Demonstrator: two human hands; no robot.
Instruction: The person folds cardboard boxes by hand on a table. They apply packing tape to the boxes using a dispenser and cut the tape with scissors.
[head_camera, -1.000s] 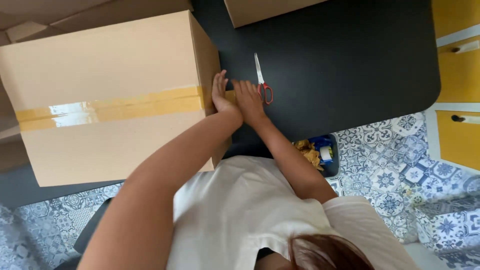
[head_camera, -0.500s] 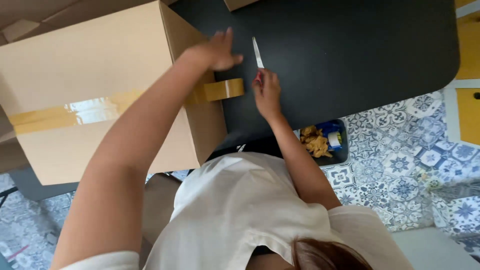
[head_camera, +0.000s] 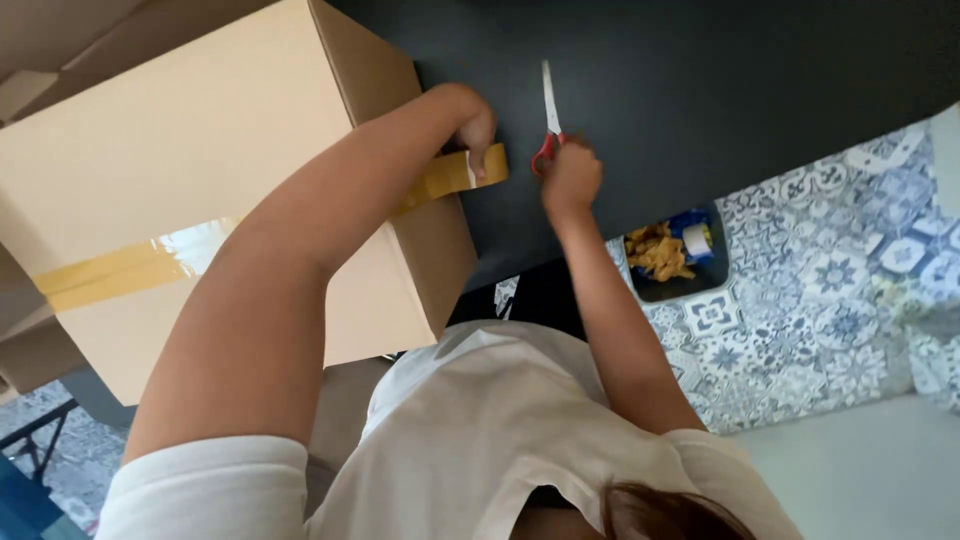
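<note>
The left hand (head_camera: 472, 128) pinches the brown tape (head_camera: 455, 175) taut off the cardboard box (head_camera: 190, 180); the right hand (head_camera: 570, 175) grips red-handled scissors (head_camera: 548, 125). Slack tape could fold onto itself, or the blades could nick fingers.

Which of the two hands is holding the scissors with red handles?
The right hand grips the red-handled scissors over the black table. The left hand instead holds the tape roll against the cardboard box.
</note>
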